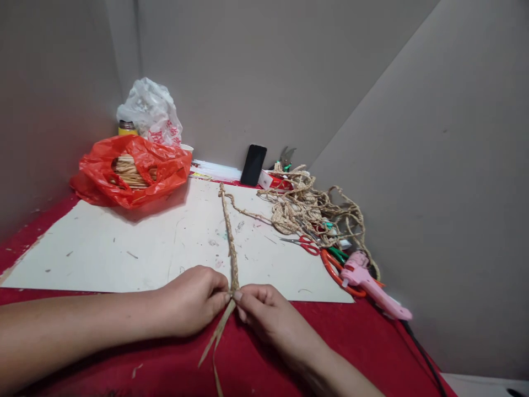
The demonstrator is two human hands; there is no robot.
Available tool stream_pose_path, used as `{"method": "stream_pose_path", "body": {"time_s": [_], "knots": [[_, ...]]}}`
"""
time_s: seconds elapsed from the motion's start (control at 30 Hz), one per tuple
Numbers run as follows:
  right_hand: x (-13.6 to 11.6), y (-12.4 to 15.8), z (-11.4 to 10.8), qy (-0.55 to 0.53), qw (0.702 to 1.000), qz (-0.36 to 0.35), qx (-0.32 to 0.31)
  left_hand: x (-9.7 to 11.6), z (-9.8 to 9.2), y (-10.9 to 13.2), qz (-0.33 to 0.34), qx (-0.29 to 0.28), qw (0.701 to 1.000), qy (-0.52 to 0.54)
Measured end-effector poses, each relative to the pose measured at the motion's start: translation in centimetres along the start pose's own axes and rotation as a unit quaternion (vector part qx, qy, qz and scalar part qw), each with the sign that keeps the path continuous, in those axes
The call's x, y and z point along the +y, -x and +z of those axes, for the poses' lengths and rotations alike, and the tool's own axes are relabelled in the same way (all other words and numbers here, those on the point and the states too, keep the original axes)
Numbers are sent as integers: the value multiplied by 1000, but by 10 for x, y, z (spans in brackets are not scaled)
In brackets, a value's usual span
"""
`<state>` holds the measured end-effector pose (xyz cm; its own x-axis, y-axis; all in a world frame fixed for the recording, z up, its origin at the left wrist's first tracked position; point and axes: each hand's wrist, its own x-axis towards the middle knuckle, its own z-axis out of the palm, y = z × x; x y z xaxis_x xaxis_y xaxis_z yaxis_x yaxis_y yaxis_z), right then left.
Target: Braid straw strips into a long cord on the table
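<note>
A long braided straw cord (230,234) runs from the back of the white board (124,248) toward me. My left hand (192,300) and my right hand (264,311) meet at its near end, both closed in a pinch on the braid. Loose unbraided straw strips (215,342) hang below my fingers over the red tablecloth (363,342).
A red plastic bag (132,171) of straw and a white plastic bag (151,113) sit at the back left. A tangle of braided cord (308,209), small red scissors (303,243), orange-handled scissors (334,270), a pink glue gun (370,284) and a black phone (253,164) lie at the right. Grey walls close in behind and on both sides.
</note>
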<state>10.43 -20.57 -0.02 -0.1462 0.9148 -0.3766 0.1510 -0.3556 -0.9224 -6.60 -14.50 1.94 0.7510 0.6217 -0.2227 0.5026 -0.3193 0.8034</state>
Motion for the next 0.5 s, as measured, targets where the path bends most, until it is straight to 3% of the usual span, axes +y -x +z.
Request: {"method": "stream_pose_path", "body": {"time_s": [0.13,0.37,0.43,0.5], "knots": [[9,5,16,-102,992,14,73,10,1,10,6,26,990,-142],[7,10,34,-249,965,35,74,2,36,25,89,1,921,-379],[6,11,34,-259,963,30,70,2,42,32,124,-30,910,-394],[6,11,31,-262,963,38,57,7,38,37,161,-67,918,-357]]}}
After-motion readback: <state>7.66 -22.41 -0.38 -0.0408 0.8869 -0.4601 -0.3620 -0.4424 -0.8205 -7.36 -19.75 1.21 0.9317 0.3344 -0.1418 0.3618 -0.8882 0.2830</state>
